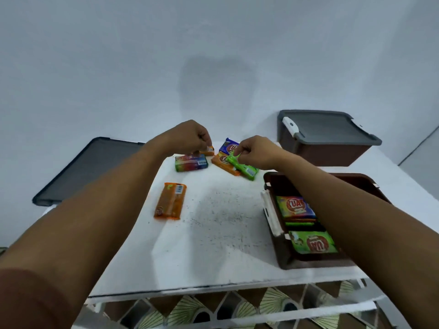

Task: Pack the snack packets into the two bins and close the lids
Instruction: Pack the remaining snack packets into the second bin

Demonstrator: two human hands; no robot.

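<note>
Two packets pinched, bound for the open bin (283, 251)
The left hand (190, 138) pinches an orange packet (209, 151) and the right hand (255, 153) a green packet (247, 170), both beyond the bin's far-left corner. They are best lifted clear and laid flat.

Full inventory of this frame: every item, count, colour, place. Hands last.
table: 1, white, centre
open bin: 1, brown, near right on table
binned packets: at least 3, green, yellow-blue, open bin
closed bin: 1, brown with grey lid, far right
loose lid: 1, grey, left of table
lone packet: 1, orange, centre-left on table
multicolour packet: 1, green-red-blue, far middle
blue packet: 1, blue, far middle
flat orange packet: 1, orange, beside blue packet
small packet: 1, orange, pinched by left hand
green packet: 1, green, pinched by right hand
floor tiles: patterned, below table
left hand: 1, far middle
right hand: 1, far middle
</note>
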